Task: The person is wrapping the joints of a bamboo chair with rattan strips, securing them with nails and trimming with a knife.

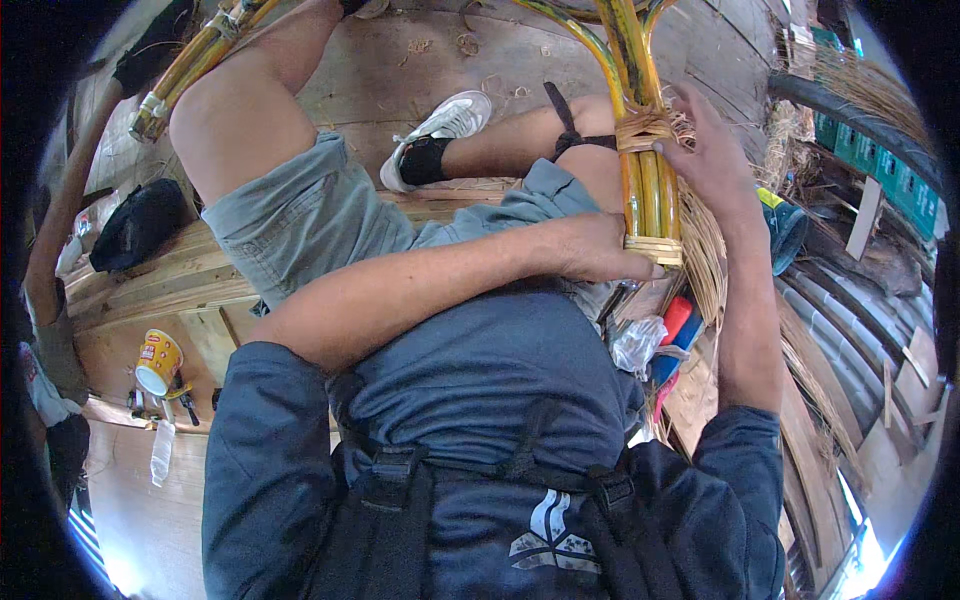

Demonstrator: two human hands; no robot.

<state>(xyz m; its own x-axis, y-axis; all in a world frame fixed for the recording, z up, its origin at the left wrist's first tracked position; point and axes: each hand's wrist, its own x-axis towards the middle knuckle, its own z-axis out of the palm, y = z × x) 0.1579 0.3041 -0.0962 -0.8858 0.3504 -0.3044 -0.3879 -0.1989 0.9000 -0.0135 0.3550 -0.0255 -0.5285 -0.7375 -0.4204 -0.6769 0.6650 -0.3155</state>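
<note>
The rattan pole bundle lies over our right thigh, probably so the leg can brace it. Our left hand grasps its near end, thumb by the lower binding, likely to steady it. Loose strips hang beside it, presumably for easy reach. Our right hand grasps farther along, thumb against the upper binding, seemingly keeping the wrap snug. Beyond, a white shoe rests on the wooden floor.

Plank floor, scattered shavings; pale boards left; bright light lower right.
</note>
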